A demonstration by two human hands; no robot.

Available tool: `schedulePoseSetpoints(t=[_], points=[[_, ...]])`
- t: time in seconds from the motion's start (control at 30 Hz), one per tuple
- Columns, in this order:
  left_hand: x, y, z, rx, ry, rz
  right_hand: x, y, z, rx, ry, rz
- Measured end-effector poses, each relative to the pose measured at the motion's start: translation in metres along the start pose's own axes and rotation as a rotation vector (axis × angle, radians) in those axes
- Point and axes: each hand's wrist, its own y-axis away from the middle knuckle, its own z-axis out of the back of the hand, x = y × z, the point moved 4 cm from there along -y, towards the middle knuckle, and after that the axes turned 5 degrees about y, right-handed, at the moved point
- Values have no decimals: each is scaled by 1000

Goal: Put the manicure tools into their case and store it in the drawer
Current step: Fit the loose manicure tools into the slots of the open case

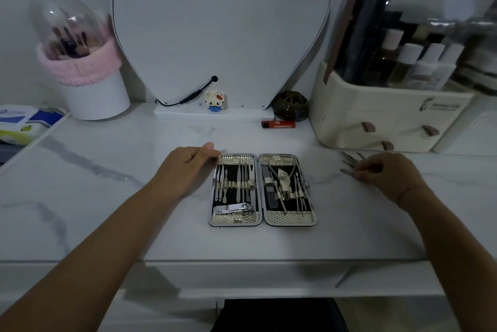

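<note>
While the manicure case (262, 190) lies flat and wide open in the middle of the marble tabletop (107, 197), both hands are down on either side of it. Left hand (185, 167) sits at about 10 o'clock from the case, fingers relaxed and loosely bent, holding nothing, with the thumb tip touching the case's far-left corner. Right hand (387, 173) is off at roughly 2 o'clock from the case, well apart from it, fingers curled down over a little bunch of loose tools (349, 163) lying on the table; it looks like the fingertips are pinching the nearest one, and the metal tips stick out toward 9 o'clock from the knuckles. The case itself is a two-panel hinged thing with chrome rims, black lining and pale woven-looking strips at both ends of each half. Left half has a row of thin metal picks and pushers under an elastic band, plus a nail clipper (234, 209) lying crosswise at its 6 o'clock end. Right half holds a dark nail file, nippers and more thin picks, a bit crooked. Around it: a red lighter (278, 124) at 12 o'clock, a small block-built cat figure (214, 100) by the mirror (220, 30), a cream cosmetic organizer (390, 105) at 2 o'clock, and a domed brush holder (80, 57) with a pink band at 10 o'clock.
</note>
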Motion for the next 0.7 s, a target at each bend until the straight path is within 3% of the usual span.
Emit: schedulePoseSetpoints(t=[0.27, 0.4, 0.57, 0.7], points=[[6, -2, 0, -24, 33, 7, 16, -1, 0, 116, 58, 85], [5, -2, 0, -14, -8, -4, 58, 1, 2, 69, -88, 210], [2, 0, -1, -2, -57, -7, 130, -14, -23, 189, -415, 321], [0, 0, 0, 14, -75, -28, 156, -31, -46, 301, -440, 335]])
